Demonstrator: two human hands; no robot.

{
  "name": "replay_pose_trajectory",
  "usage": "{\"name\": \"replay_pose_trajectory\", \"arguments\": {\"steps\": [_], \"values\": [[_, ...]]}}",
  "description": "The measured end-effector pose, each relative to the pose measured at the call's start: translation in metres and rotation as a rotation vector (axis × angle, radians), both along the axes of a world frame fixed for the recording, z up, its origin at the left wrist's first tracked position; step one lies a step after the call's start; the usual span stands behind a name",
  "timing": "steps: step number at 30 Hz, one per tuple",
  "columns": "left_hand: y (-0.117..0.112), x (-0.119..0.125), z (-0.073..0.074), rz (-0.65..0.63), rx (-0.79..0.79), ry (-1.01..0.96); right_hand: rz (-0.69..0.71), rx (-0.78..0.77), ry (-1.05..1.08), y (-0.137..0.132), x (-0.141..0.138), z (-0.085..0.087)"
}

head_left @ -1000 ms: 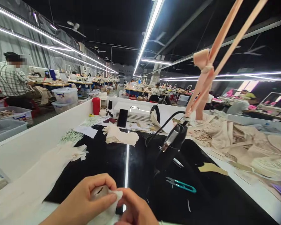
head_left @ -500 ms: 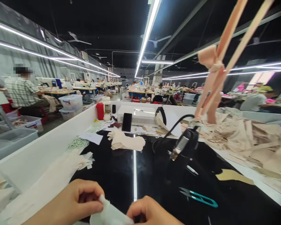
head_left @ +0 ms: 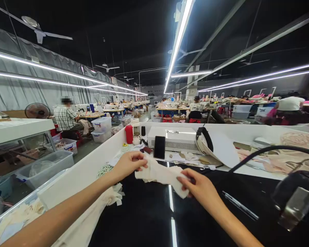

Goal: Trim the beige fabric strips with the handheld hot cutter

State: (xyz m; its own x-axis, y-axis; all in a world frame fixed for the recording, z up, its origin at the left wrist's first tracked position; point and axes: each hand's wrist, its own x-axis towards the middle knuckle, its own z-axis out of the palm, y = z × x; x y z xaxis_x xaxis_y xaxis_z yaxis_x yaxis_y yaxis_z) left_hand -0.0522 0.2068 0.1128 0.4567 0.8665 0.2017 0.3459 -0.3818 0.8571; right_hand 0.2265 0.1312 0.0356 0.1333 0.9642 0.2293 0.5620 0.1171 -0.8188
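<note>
My left hand (head_left: 128, 164) and my right hand (head_left: 195, 185) are stretched out over the black table top (head_left: 144, 212). Both pinch a cream fabric piece (head_left: 161, 175), the left at its upper left end, the right at its lower right corner. The fabric hangs between them above the table, near a stack of the same cream pieces. A long pile of cream fabric (head_left: 92, 216) lies under my left forearm.
A white machine box (head_left: 180, 139) with a phone (head_left: 159, 146) leaning on it stands at the back, beside a red bottle (head_left: 129, 134). A black tool with a cable (head_left: 293, 199) sits at the right. White walls (head_left: 87, 168) edge the table. Other people work at distant tables.
Both hands have moved forward from the near edge out over the table, carrying the fabric piece. The view has swung left, and the hanging pink strap and the scissors have left it.
</note>
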Motion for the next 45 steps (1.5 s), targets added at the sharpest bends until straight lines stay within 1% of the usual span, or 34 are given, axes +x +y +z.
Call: {"name": "replay_pose_trajectory", "arguments": {"steps": [2,3,5,9,11,13,17,20,26,30,33,37,41,45], "values": [[0.021,0.009,-0.004,0.026,0.116,-0.017,-0.102,0.152,-0.046,0.021,0.007,0.003],[0.028,0.012,-0.010,0.034,0.160,-0.012,-0.131,0.209,-0.077,0.029,0.009,0.001],[0.037,0.015,-0.027,0.029,0.215,0.025,-0.140,0.277,-0.149,0.040,0.011,-0.007],[0.039,0.010,-0.064,-0.034,0.245,0.144,-0.077,0.273,-0.298,0.044,0.010,-0.037],[0.038,0.006,-0.075,-0.061,0.249,0.187,-0.046,0.249,-0.368,0.043,0.011,-0.049],[0.036,0.003,-0.080,-0.074,0.246,0.211,-0.024,0.227,-0.436,0.041,0.011,-0.057],[0.033,0.003,-0.080,-0.063,0.216,0.229,-0.029,0.195,-0.567,0.040,0.009,-0.062],[0.036,0.006,-0.080,-0.009,0.161,0.222,-0.048,0.188,-0.647,0.040,0.005,-0.062],[0.059,0.017,-0.085,0.193,-0.034,0.197,-0.066,0.201,-0.752,0.038,0.000,-0.065],[0.075,0.029,-0.088,0.284,-0.114,0.217,-0.063,0.213,-0.797,0.037,-0.003,-0.065],[0.081,0.037,-0.088,0.323,-0.102,0.242,-0.069,0.221,-0.830,0.035,-0.005,-0.065],[0.086,0.041,-0.081,0.345,-0.013,0.296,-0.071,0.229,-0.864,0.034,-0.009,-0.065],[0.088,0.040,-0.074,0.339,0.089,0.365,-0.075,0.238,-0.893,0.033,-0.011,-0.065],[0.086,0.039,-0.076,0.303,0.112,0.463,-0.079,0.242,-0.931,0.033,-0.012,-0.065]]}}
